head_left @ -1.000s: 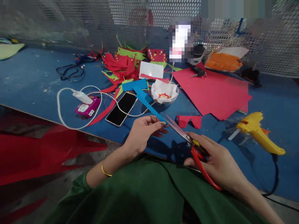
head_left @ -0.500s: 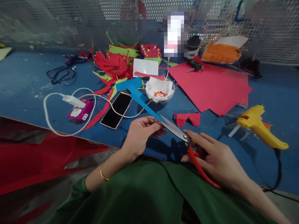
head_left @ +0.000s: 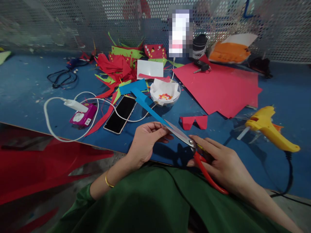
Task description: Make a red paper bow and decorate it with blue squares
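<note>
Low in front of me, my left hand (head_left: 148, 140) has its thumb and fingers pinched at the near end of a blue paper strip (head_left: 152, 111). The exact grip is partly hidden behind the fingers. My right hand (head_left: 223, 161) is closed around the red handles of a pair of scissors (head_left: 179, 133). Their silver blades point up and left, with the tips at the strip's end beside my left thumb. Just beyond the blades lies a small red paper cutout (head_left: 193, 122) with a notch in its lower edge.
A bowl (head_left: 165, 94) with paper bits, a phone (head_left: 120, 115) and a purple power adapter (head_left: 84, 115) with a white cable lie ahead and left. Red sheets (head_left: 218, 87) and a yellow glue gun (head_left: 269, 127) are right. Coloured scraps (head_left: 116, 68) pile up behind.
Almost nothing differs. The whole view has shifted slightly; both hands, the scissors and the blue strip keep nearly the same positions.
</note>
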`<state>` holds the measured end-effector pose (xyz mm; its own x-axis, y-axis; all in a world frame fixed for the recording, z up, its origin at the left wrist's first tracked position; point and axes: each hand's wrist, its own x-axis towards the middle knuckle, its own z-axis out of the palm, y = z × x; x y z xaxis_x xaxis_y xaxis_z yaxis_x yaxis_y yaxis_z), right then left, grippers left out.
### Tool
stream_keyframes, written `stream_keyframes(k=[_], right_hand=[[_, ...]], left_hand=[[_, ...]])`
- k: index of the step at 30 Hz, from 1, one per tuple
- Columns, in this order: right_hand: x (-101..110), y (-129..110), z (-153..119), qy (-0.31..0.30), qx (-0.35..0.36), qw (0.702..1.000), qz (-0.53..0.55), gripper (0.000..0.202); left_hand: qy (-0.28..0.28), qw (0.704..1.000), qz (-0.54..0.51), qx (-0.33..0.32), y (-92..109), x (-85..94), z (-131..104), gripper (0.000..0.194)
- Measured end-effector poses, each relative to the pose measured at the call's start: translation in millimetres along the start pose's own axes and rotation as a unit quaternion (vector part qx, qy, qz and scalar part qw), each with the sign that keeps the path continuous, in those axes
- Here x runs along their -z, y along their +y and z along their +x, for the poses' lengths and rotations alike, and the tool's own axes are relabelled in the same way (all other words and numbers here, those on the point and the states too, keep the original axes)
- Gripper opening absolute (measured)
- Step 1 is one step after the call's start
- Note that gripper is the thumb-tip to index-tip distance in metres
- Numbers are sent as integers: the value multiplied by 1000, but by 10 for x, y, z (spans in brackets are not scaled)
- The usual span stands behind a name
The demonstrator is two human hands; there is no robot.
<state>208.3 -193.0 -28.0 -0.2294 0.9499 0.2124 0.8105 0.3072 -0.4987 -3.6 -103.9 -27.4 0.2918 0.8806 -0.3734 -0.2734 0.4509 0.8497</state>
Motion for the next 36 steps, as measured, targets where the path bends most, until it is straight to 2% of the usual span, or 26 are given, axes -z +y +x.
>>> stream_keyframes(k=[9, 17, 29, 36], right_hand=[[-6, 12, -8, 3, -10, 1000, 14, 52], [-23, 28, -35, -1, -17, 999, 28, 52], [3, 1, -21, -22, -52, 997, 46, 37], [-11, 23, -31, -34, -58, 996, 58, 42]], left_hand=[[5, 1000, -1, 6, -32, 7, 13, 17], [0, 1000, 10, 14, -15, -5, 16, 22], [-4, 999, 42, 19, -34, 19, 34, 23], [-13, 999, 38, 24, -31, 23, 44, 25]])
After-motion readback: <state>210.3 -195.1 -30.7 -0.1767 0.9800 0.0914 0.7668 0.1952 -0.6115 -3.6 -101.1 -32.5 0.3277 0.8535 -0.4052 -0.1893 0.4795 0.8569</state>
